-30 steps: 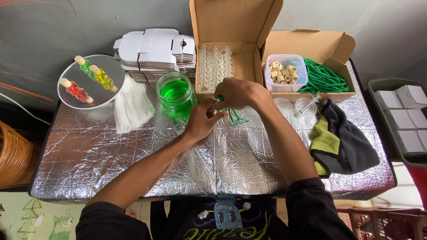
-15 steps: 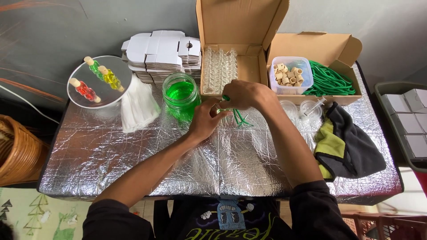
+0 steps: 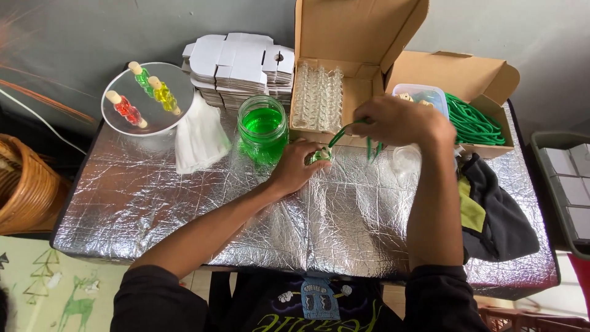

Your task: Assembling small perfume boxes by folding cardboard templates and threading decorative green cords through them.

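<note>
Three filled bottles (image 3: 146, 92) lay done on the plate (image 3: 161, 122) while the left hand (image 3: 299, 169) pinched a fourth (image 3: 319, 155) and the right (image 3: 393, 120) pinched its green cord (image 3: 344, 130), many empties (image 3: 318, 97) left.

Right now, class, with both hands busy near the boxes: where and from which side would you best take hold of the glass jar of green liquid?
Take the round glass jar of green liquid around its side wall, below the rim, coming from the front left. It stands upright with its mouth open, so a top hold risks a spill. The left hand lies to its right and white paper cones sit close on its left.
</note>
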